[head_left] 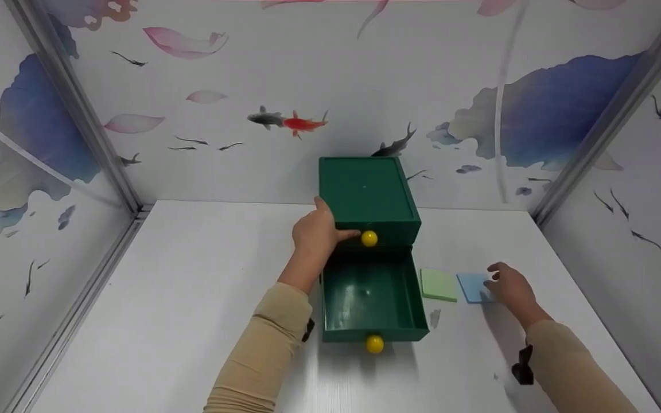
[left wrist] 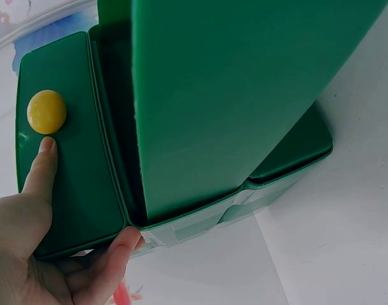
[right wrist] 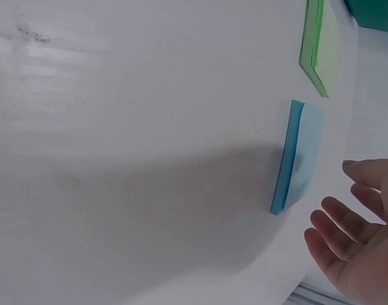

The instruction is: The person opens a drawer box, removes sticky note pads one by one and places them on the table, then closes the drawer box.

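A green two-drawer cabinet (head_left: 368, 189) stands against the back wall, its lower drawer (head_left: 365, 304) pulled out and bare inside. My left hand (head_left: 314, 232) grips the cabinet's left front corner. In the left wrist view its thumb lies across the upper drawer front (left wrist: 73, 184), tip just beside the yellow knob (left wrist: 47, 112), while the fingers bend along the side. To the right, my right hand (head_left: 511, 289) hovers over the blue sticky note pad (head_left: 475, 288), fingers loosely bent and holding nothing. Left of that pad lies a light green sticky note pad (head_left: 439, 285).
A second yellow knob (head_left: 374, 344) sticks out from the lower drawer's front. White panels printed with fish and petals enclose the white table (head_left: 193, 321) at the back and sides. Metal posts (head_left: 86, 115) stand at the corners.
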A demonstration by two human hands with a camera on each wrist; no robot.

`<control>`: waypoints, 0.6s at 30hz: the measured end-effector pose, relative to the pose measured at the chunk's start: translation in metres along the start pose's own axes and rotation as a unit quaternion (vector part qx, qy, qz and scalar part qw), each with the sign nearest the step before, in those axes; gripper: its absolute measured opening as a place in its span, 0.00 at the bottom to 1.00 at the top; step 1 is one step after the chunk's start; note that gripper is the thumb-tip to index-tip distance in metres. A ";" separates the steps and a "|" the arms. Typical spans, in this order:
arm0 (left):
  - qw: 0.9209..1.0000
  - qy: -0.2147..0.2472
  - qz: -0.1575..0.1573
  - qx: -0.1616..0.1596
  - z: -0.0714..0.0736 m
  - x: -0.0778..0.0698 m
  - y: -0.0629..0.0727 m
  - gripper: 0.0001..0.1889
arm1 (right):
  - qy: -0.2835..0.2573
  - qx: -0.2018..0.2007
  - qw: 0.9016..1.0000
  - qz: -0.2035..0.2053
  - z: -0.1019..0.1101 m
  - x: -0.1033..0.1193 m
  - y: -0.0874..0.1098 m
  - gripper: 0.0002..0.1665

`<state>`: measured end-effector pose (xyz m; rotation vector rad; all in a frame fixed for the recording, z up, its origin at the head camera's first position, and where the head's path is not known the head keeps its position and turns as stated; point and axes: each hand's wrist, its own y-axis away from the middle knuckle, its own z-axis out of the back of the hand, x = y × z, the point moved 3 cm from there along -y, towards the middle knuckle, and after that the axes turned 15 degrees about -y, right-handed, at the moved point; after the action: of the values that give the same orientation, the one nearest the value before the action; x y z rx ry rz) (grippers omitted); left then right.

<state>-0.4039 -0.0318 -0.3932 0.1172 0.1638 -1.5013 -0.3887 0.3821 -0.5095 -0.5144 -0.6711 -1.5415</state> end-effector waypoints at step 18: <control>1.000 0.007 0.000 -0.001 0.000 0.000 0.000 0.64 | -0.015 0.057 0.997 0.054 -0.019 0.038 0.032 0.25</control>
<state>-0.4042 -0.0318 -0.3933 0.1267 0.1762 -1.5010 -0.3586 0.3406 -0.4937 -0.4811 -0.7387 -1.3872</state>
